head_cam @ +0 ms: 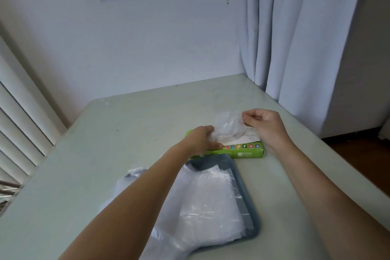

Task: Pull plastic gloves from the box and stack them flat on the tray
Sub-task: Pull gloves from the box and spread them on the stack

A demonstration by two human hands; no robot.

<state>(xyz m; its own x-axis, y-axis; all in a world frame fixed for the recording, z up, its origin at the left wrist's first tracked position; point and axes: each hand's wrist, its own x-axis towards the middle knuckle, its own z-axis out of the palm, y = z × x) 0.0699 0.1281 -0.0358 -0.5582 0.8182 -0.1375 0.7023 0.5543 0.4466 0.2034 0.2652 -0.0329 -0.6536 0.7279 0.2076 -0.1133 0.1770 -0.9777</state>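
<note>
**Drawing a glove (pixel 229 127) from the box (pixel 247 151), with the tray (pixel 211 161) just in front.**

Crumpled glove risen above the green box, pinched at its upper right edge by curled fingers (pixel 248 117) of the right hand (pixel 263 122). Left hand (pixel 202 139) on the box beside the glove's left edge, fingers curled; whether holding film or box, not discernible. Judged featherlight, limp, slippery and clingy, prone to bunching: best held by an edge at two points, then spread flat. Stack (pixel 206 200) of clear gloves already on the tray, overhanging its near left rim. Open desk (pixel 137 122) to the left and beyond; desk edge and curtain (pixel 285 48) close on the right.
</note>
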